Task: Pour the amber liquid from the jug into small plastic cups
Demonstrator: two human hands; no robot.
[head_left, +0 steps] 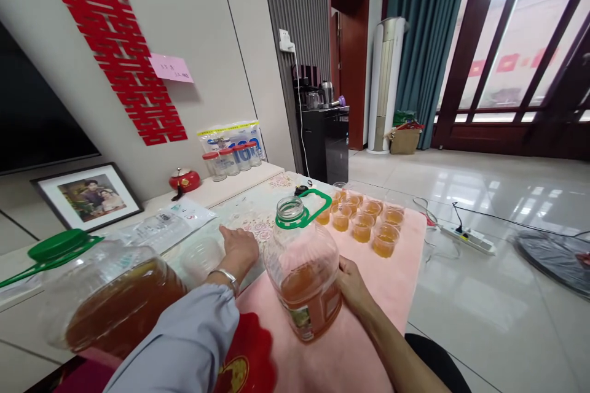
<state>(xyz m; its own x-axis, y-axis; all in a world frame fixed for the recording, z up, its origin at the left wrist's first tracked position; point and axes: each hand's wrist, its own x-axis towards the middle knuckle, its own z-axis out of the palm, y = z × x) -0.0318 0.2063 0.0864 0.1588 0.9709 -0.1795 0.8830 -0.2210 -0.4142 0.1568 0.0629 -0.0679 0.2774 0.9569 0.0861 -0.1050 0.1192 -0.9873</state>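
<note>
A large clear plastic jug, part full of amber liquid, stands uncapped on the pink cloth, its green handle ring tilted toward the back right. Against its right side lies my right hand, gripping it, some fingers hidden behind the plastic. My left hand, with a bracelet at the wrist, reaches over the patterned table covering, fingers stretched out and apparently holding nothing. Just left of it are clear plastic cups or lids. Behind the jug, several clear cups hold amber liquid.
A second jug with a green cap stands at left. Behind are a framed photo, a red pot and red-lidded jars. A red scalloped item lies in front. A power strip is on the floor.
</note>
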